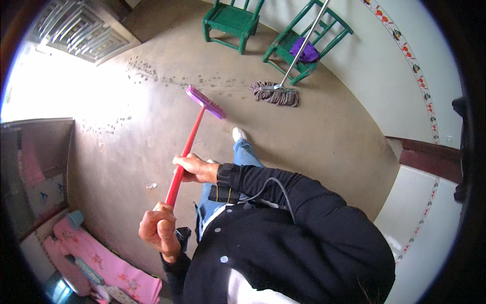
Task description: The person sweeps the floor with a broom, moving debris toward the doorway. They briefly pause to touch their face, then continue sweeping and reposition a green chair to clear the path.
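Note:
A broom with a purple bristled head (207, 102) and a red handle (193, 131) slants across the floor in front of me. My right hand (194, 168) grips the handle about halfway along. Lower down, my left hand (159, 230) is closed around the handle's near end. The broom head is held out beyond my white shoe (239, 134), over or on the floor; contact cannot be told. A crumpled white scrap (152, 186) lies on the floor to the left of the handle.
A string mop (275, 95) leans across a green chair (288, 49) holding a purple cloth (305, 50). Another green chair (231, 21) stands beside it. Dark wet spots (144, 70) mark the floor. A pink floral cover (102, 258) lies at lower left, near a dark cabinet (45, 159).

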The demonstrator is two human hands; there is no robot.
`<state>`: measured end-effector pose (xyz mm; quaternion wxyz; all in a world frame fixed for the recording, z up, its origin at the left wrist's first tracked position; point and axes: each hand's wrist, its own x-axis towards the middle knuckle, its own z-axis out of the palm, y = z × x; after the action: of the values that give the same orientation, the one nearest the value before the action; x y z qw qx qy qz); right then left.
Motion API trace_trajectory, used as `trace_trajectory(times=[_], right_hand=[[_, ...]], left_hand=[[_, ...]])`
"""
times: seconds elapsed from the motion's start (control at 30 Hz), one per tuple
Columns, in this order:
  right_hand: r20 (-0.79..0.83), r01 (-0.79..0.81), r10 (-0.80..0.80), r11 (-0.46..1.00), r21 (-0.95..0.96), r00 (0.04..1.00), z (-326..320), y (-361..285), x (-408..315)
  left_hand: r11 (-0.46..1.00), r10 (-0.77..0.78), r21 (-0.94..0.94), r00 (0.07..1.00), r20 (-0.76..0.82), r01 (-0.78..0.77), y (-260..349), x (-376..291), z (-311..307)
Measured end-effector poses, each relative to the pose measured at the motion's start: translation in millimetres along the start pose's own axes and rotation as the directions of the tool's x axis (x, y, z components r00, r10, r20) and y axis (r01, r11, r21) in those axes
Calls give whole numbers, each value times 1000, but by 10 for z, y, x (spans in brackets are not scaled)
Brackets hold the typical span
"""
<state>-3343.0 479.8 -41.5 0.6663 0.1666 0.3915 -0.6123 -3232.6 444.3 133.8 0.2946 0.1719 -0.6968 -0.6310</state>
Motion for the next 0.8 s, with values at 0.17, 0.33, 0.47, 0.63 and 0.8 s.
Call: trace_trajectory(times=[0.17, 0.33, 0.47, 0.63, 0.8], right_hand=[[222, 127, -94, 982, -140, 971, -599, -877, -405], [59, 345, -340, 910, -231, 938, -1689, -1567, -1003], [-310, 414, -460, 887, -204, 832, -2855, -2093, -1634], [-516, 539, -579, 806, -245, 631, -3926, -2817, -2271], [-540, 507, -675, 736, -448, 503, -4458, -3929, -2420]], left_hand=[[980, 164, 133, 975, -148, -145, -117, 627, 699], [924, 214, 337, 975, -64, -181, -589, 1323, 1265], [974, 174, 160, 980, -93, -158, -792, 1792, 1411], [933, 291, 261, 945, -152, -245, -1061, 2394, 1657], [910, 365, 297, 897, -248, -288, -1237, 2837, 1893]])
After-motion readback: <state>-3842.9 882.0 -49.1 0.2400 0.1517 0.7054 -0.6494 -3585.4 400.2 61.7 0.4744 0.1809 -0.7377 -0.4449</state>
